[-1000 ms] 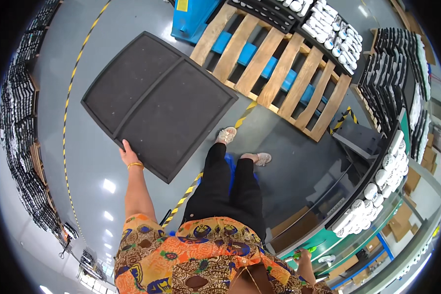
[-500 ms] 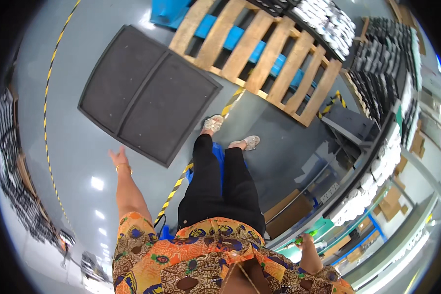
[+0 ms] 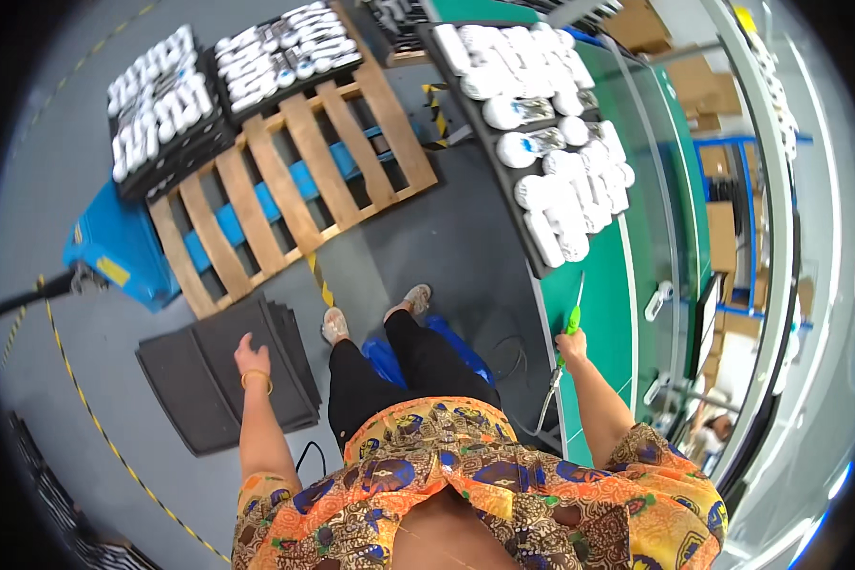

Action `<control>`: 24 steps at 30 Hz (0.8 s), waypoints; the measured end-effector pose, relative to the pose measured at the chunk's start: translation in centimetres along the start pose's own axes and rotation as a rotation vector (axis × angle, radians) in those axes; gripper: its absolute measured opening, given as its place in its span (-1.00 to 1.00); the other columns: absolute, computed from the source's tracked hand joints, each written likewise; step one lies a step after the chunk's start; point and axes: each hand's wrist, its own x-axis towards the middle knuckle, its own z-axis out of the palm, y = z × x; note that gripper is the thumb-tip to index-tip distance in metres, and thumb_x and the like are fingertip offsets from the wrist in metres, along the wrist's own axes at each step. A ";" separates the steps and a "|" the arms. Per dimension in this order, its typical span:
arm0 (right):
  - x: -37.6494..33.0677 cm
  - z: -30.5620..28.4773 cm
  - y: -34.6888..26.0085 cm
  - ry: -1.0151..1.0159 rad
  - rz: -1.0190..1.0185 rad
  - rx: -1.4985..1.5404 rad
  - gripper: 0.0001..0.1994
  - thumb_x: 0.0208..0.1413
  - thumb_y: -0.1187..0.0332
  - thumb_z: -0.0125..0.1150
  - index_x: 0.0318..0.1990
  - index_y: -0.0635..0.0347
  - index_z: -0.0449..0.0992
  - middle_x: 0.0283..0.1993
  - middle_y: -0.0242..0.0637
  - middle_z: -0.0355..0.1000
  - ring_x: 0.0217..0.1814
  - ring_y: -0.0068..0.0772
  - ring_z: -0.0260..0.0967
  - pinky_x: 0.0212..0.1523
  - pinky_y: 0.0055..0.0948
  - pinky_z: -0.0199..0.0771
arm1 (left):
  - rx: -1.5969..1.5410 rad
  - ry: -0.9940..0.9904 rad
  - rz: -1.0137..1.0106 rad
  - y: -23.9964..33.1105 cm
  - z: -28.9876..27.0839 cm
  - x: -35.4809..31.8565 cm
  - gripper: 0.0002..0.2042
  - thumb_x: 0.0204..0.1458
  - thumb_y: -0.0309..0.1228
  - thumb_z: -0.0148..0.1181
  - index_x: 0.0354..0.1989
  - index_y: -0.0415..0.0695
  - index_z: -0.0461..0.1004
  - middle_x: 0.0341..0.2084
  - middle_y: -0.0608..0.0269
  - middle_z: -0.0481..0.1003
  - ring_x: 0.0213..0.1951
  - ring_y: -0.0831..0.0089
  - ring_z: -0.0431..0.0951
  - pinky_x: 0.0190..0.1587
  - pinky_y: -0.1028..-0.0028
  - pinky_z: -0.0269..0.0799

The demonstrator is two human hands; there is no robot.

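My right hand [image 3: 572, 346] is closed around a green soldering iron [image 3: 576, 319], its thin metal tip pointing away from me and its cord hanging down. It is over the near left edge of the green worktop [image 3: 594, 328], just short of a black tray [image 3: 503, 180] filled with white camera-like devices [image 3: 565, 133]. My left hand [image 3: 251, 357] is stretched out with fingers apart and nothing in it. In the view it overlaps a pile of flat dark trays [image 3: 195, 380] on the floor; I cannot tell that it touches them.
Beyond my feet stands a wooden pallet [image 3: 299, 180] on a blue pallet jack [image 3: 119, 247], carrying stacked black trays [image 3: 176, 152] of white devices. Blue-framed shelving [image 3: 731, 218] with cardboard boxes is past the worktop. A yellow-black floor line [image 3: 90, 389] runs at left.
The view has swung right, bringing the worktop and its filled tray into sight. The dark tray, earlier seen singly, now shows among several piled ones. My right hand has come forward with the soldering iron.
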 end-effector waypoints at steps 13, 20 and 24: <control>-3.5 -7.7 -0.2 -0.375 -0.233 0.380 -0.78 -0.08 0.25 0.16 -0.39 0.24 0.43 -0.51 -0.24 0.42 -0.46 -0.39 0.39 -0.40 -0.39 0.36 | 0.095 -0.358 1.215 51.7 10.3 -18.9 -0.56 -0.05 -0.37 0.19 0.03 -0.16 0.28 -0.12 -0.03 0.37 -0.05 0.12 0.38 0.02 0.30 0.29; -2.9 -12.7 0.9 -0.595 -0.186 0.801 -0.79 0.00 0.23 0.15 -0.42 0.20 0.43 -0.59 -0.40 0.33 -0.54 -0.57 0.25 -0.49 -0.48 0.26 | 0.039 -0.066 0.924 54.4 17.9 -20.4 -0.28 -0.16 -0.24 0.32 0.08 -0.36 0.07 -0.04 -0.19 0.23 -0.01 0.00 0.30 0.09 0.25 0.18; -3.7 -15.9 0.2 -0.785 -0.116 1.045 -0.76 0.03 0.20 0.19 -0.34 0.20 0.42 -0.54 -0.42 0.33 -0.53 -0.61 0.24 -0.48 -0.52 0.26 | 0.008 -0.067 0.837 55.8 19.4 -16.8 -0.11 -0.26 -0.37 0.33 0.19 -0.36 -0.17 0.01 -0.24 0.20 0.06 0.04 0.27 0.15 0.27 0.13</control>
